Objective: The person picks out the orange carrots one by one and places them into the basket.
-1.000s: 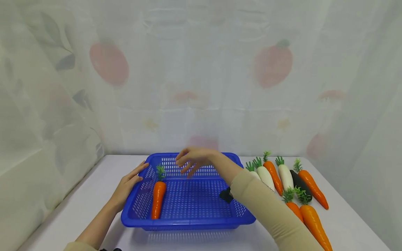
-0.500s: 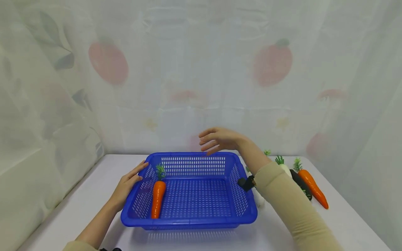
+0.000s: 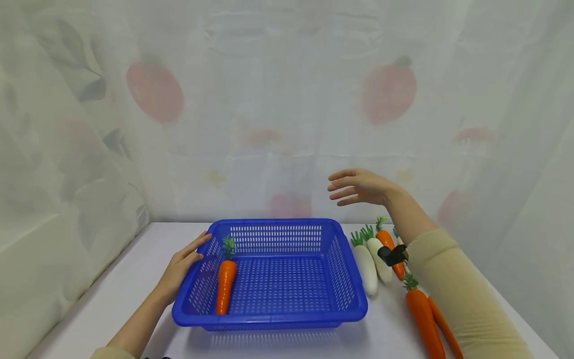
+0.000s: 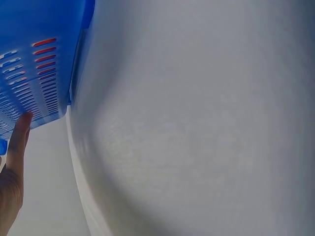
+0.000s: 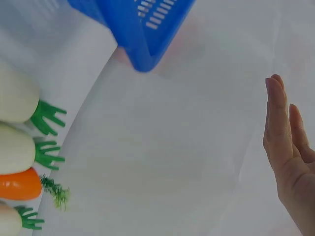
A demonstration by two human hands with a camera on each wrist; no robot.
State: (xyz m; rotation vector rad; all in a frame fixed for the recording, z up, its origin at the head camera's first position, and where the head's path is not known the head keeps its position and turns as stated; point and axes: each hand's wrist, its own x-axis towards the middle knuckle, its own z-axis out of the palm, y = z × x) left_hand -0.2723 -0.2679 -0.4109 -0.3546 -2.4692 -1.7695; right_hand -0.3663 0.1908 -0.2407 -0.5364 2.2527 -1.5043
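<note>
A blue plastic basket (image 3: pixel 270 317) with slotted walls stands mid-table in the head view. Inside, along its left side, lies one orange carrot (image 3: pixel 226 284) with a green top. My left hand (image 3: pixel 179 267) rests on the basket's left rim; the left wrist view shows a finger (image 4: pixel 20 130) against the slotted wall. My right hand (image 3: pixel 363 186) is raised behind and to the right of the basket, fingers extended and holding nothing. Below it lie white radishes (image 3: pixel 366 269) and more carrots (image 3: pixel 423 321), partly covered by the right sleeve in the head view.
The white table (image 3: pixel 116 279) ends at a pale printed curtain (image 3: pixel 287 124) close behind the basket. Another curtain runs along the left side. In the right wrist view, the radishes (image 5: pixel 17 150) and a carrot (image 5: pixel 19 184) lie with their green tops towards the table's far edge.
My right hand has moved up and to the right, from over the basket to above the vegetables. The left hand, the basket and the carrot inside have stayed in place.
</note>
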